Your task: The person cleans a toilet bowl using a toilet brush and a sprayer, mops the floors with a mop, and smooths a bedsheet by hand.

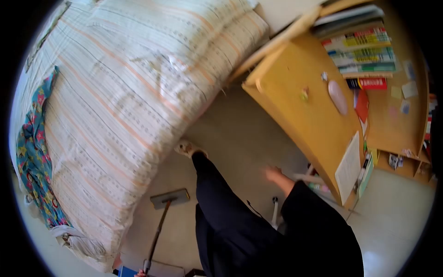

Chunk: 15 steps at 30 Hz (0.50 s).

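Observation:
A flat mop (170, 198) has its grey rectangular head on the floor beside the bed, with the handle slanting down to the lower edge of the view. My left hand (140, 273) grips that handle; only a few fingers show at the bottom edge. My right hand (273, 174) hangs out over the floor, nearest to the wooden desk, and seems to hold nothing. Motion smears its fingers, so their shape is unclear. One of my feet, in a light shoe (188, 148), stands between bed and desk.
A bed (124, 92) with a striped sheet fills the left side, a blue floral cloth (34, 147) along its edge. At right stands a wooden desk (295, 92) bearing a pink case (338, 97), stacked books (362, 53) and a paper pad (348, 166). A chair-like leg (275, 210) is near my knee.

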{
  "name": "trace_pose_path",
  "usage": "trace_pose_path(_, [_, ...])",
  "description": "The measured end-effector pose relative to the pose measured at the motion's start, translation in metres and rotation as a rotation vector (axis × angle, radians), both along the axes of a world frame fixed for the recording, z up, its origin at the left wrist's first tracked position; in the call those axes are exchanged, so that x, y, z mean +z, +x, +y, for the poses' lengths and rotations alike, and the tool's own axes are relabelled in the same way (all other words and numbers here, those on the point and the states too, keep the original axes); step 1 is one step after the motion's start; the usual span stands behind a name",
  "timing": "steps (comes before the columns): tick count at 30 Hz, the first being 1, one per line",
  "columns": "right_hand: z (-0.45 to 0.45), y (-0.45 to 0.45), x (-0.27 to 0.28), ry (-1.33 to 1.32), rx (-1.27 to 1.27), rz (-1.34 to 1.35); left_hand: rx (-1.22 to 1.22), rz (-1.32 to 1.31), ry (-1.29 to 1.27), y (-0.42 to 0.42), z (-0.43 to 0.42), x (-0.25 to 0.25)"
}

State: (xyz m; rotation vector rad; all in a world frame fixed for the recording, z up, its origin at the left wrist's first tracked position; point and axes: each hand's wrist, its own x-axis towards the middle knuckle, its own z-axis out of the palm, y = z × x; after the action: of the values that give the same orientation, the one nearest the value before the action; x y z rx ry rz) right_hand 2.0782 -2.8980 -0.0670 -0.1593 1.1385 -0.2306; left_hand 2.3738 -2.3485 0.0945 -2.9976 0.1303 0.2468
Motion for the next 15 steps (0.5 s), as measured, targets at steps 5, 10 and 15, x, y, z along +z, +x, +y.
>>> trace_pose_path(5, [0.048,-0.055,0.030,0.085,-0.020,-0.160,0.404,0.102,-1.336,-0.003,0.028,-0.010])
trace_pose_path(10, [0.046,-0.052,0.063,0.020,-0.177,-0.386,0.393,0.052,-1.363,-0.006,0.041,-0.018])
trace_pose_path(15, [0.067,-0.137,-0.008,-0.345,0.246,0.520,0.371,0.109,-1.443,-0.005,0.032,-0.014])
